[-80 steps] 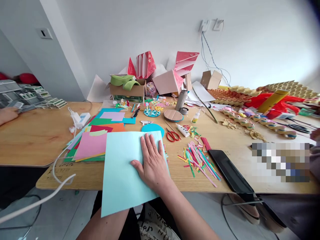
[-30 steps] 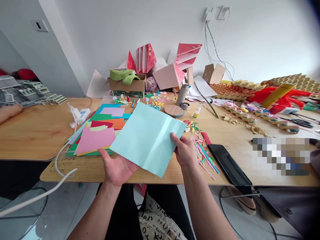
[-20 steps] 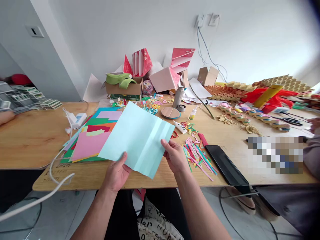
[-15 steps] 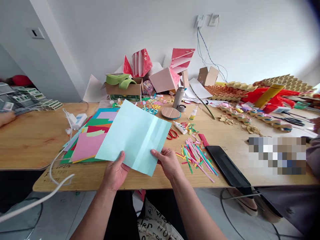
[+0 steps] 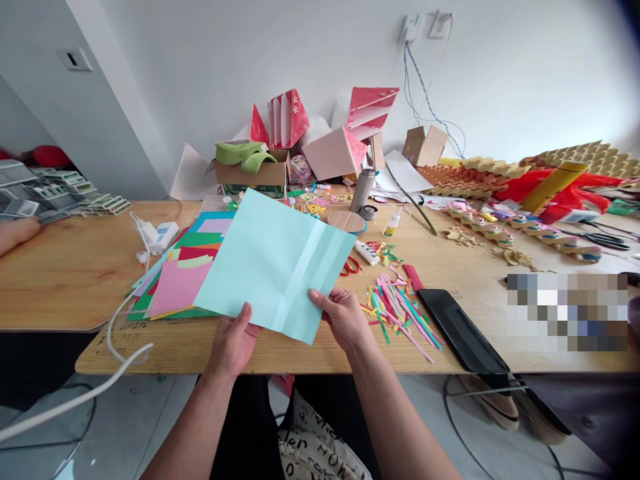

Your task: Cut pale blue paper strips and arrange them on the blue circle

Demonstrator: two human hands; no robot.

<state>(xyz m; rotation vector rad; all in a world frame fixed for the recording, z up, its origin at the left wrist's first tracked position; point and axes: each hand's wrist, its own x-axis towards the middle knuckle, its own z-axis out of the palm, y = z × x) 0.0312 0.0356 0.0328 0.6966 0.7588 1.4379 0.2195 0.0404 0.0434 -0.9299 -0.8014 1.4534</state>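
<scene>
A pale blue-green sheet of paper with faint fold lines on its right part is held tilted above the table. My left hand pinches its lower left edge, thumb on top. At the lower right edge my right hand grips it, thumb on top and fingers beneath. Behind the sheet, to the left, lies a stack of coloured paper. Red-handled scissors show partly past the sheet's right edge. Right of my right hand is a pile of thin paper strips.
A black tray lies to the right of the strips. A white glue tube, a small glue bottle and a steel flask stand or lie farther back. A white cable hangs over the table's left edge. Another person's hand is at far left.
The view has shifted slightly, so the scene sits a little farther right. Both hands keep hold of the paper, which appears slightly larger and higher.
</scene>
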